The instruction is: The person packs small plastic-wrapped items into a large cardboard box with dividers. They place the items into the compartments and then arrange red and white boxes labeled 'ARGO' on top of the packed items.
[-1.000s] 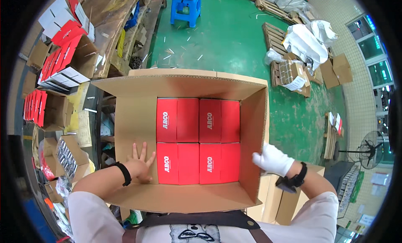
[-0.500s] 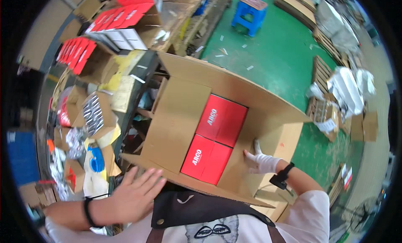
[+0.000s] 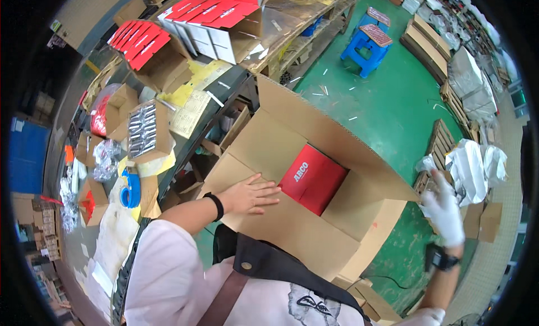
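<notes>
Big cardboard box (image 3: 314,213) fills the middle of the frame, flaps up, red cartons (image 3: 313,179) showing inside, just right of the left hand (image 3: 250,195). That hand lies flat, fingers spread, on the near flap, holding nothing. The gloved right hand (image 3: 443,211), open, hovers off the right flap, lower right. Green floor (image 3: 387,101) lies beyond; cluttered bench (image 3: 185,101) upper left.

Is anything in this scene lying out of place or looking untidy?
Yes. Small pale scraps lie scattered on the green floor near the blue stool. The large carton looks intact; the left hand presses one flap flat over the red boxes.
</notes>
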{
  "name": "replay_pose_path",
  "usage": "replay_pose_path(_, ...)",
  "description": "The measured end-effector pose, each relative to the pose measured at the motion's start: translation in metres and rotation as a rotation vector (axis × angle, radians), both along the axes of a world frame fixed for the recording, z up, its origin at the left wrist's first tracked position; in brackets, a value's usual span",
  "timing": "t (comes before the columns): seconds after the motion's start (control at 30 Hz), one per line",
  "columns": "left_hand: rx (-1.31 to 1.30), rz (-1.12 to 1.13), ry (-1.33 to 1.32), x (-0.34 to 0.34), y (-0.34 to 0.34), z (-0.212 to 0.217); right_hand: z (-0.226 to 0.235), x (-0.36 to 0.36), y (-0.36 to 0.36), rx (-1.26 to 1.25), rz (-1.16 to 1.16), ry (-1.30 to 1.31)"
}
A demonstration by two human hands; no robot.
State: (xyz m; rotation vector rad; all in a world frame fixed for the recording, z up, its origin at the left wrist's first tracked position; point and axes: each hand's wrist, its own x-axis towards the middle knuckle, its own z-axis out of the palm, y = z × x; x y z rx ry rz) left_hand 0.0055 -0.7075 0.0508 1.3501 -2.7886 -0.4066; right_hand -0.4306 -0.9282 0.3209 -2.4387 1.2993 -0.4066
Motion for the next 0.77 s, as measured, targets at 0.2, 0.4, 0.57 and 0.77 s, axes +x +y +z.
replay_pose_path(0.2, -0.042, 0.180, 0.129, 0.005, 0.024, 0.002, -0.091, 0.132, 0.036, -0.068, -0.009, 0.321)
replay_pose_path(0.4, -0.346, 0.389, 0.233, 0.013, 0.036, -0.004, -0.201, 0.145, 0.160, 0.088, 0.016, 0.637)
replay_pose_path(0.57, -0.216, 0.624, 0.204, 0.048, 0.010, -0.018, -0.244, 0.163, 0.169, 0.223, -0.061, 0.689)
replay_pose_path(0.77, -0.335, 0.658, 0.278, 0.067, 0.017, -0.058, -0.084, 0.453, 0.222, 0.730, 0.731, 0.060)
